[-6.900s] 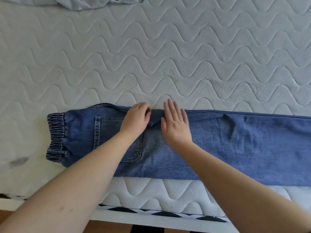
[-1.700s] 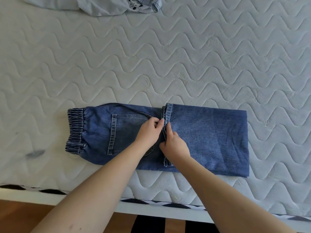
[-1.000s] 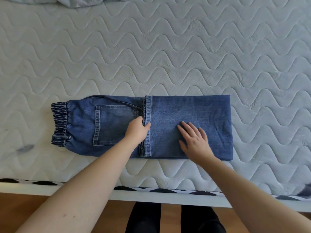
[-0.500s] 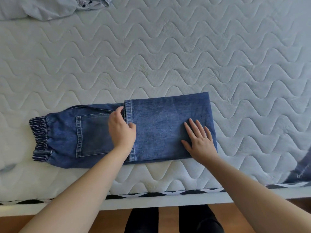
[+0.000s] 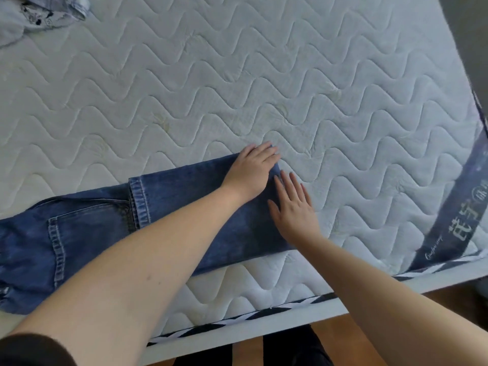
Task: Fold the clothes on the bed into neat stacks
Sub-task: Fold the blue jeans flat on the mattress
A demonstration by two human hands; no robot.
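Where hem was held, left hand (image 5: 252, 171) now beside right hand (image 5: 294, 207) at jeans (image 5: 182, 196) fold.

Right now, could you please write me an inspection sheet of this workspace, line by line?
Surface: white quilted mattress with wavy stitching; a dark printed band runs along its right edge.
Job's things: blue jeans lie near the front edge, legs folded back so the hems sit beside the back pocket.
Clutter: a crumpled pale garment at the far left corner.
Grippers: left hand lies on the far right corner of the jeans; right hand presses flat on the folded right edge.
Cables: nothing seen.
Surroundings: wooden floor and white bed frame below.
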